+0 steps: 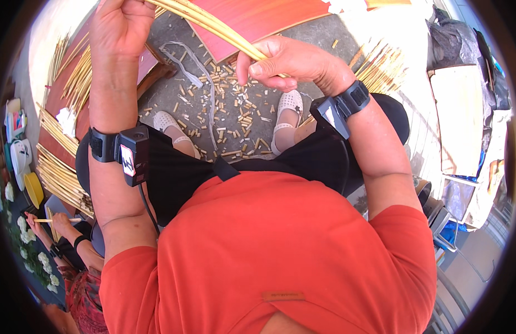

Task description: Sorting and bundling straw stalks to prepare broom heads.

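Note:
A few thin yellow canes (216,25) slant across the top of the head view, between my two hands. My right hand (280,60) is closed round their lower end, thumb along the canes. At the upper left, my left hand (127,25) is curled with its palm toward me. The canes pass at its fingers, which the picture's top edge partly cuts off. Both wrists wear black straps, the left with a small black box (133,155). Below the hands, many short cut cane pieces (236,119) are scattered over the grey floor around my feet.
Reddish boards (258,22) lie ahead. Long canes (82,83) are piled on the left, with another bundle (380,67) on the right. A white strip (211,106) lies on the floor. At lower left, a co-worker's hands (60,222) hold a stick. Panels and dark sheeting (458,42) stand far right.

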A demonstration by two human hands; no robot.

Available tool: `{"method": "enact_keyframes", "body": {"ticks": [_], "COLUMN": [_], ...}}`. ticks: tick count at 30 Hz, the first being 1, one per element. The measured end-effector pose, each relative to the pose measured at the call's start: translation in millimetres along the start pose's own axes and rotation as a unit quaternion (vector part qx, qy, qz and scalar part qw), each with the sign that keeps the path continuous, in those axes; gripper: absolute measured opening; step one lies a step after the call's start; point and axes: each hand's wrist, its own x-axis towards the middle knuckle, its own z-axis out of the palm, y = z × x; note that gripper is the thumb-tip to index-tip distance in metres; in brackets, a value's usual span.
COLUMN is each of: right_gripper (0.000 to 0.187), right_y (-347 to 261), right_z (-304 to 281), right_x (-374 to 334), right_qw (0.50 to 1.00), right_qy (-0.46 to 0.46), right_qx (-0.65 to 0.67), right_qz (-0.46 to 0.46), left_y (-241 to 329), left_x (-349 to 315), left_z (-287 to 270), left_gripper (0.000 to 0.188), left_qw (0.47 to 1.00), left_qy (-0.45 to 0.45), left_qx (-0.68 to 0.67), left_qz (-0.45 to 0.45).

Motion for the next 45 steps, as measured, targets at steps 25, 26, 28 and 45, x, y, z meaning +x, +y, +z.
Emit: {"method": "enact_keyframes", "body": {"ticks": [25,26,28,45], "right_gripper": [0.014,0.015,0.022,0.016], "right_y": [1.0,4.8,9.4,23.5], "right_z": [25.1,24.8,27.9,27.0], "right_x": [15.5,14.8,16.7,31.0], "right_qw": [0.975,0.953,0.955,0.941], "right_qy": [-0.043,-0.091,-0.103,0.289], "right_qx": [0.219,0.287,0.276,-0.174], "right_qz": [0.0,-0.023,-0.031,-0.034], "left_y": [-11.9,-11.7,-9.0,-23.3], "left_x": [-5.4,-6.0,-6.7,-1.3], "left_z": [18.1,25.7,35.9,6.9], "left_gripper": [0.027,0.027,0.029,0.029], "left_qw": [0.99,0.99,0.991,0.971], "left_qy": [0.083,0.081,0.069,0.222], "left_qx": [-0.113,-0.115,-0.119,0.064], "left_qz": [-0.005,-0.006,-0.004,-0.063]}}
